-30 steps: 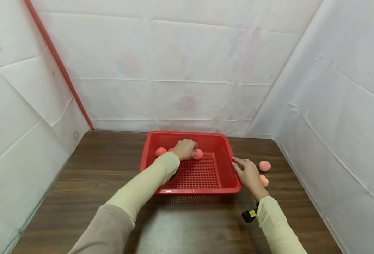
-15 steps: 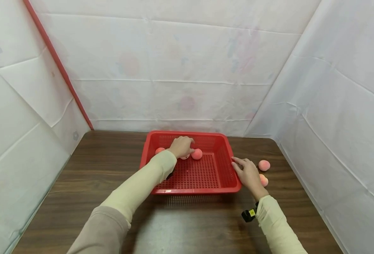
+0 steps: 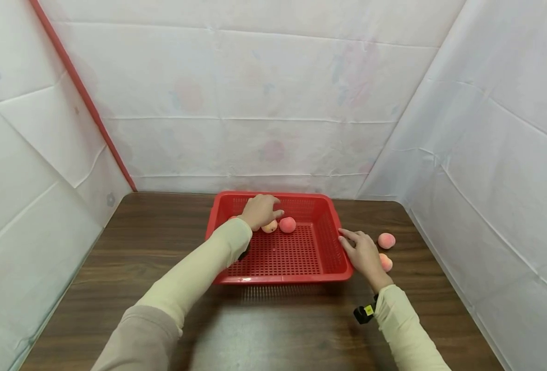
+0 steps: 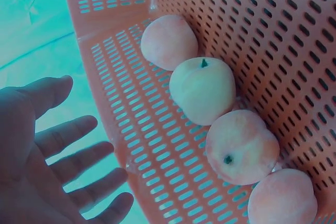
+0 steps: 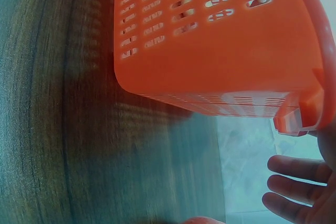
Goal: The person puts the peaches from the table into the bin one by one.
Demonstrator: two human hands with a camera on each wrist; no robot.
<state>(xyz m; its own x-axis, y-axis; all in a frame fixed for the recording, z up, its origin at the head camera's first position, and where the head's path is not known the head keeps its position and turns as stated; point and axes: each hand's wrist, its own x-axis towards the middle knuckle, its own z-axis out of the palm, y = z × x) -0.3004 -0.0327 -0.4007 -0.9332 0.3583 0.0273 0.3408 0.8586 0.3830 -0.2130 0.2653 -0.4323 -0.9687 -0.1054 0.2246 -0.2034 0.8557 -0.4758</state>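
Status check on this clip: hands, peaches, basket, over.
Left hand open over four peaches lined along the red basket's far wall. Right hand open beside the basket. Two peaches on the table. Nothing blocking.

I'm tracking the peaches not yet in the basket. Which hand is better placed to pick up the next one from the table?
The right hand, probably. It rests open by the red basket's right wall, beside the two peaches on the table. The left hand hovers inside the basket.
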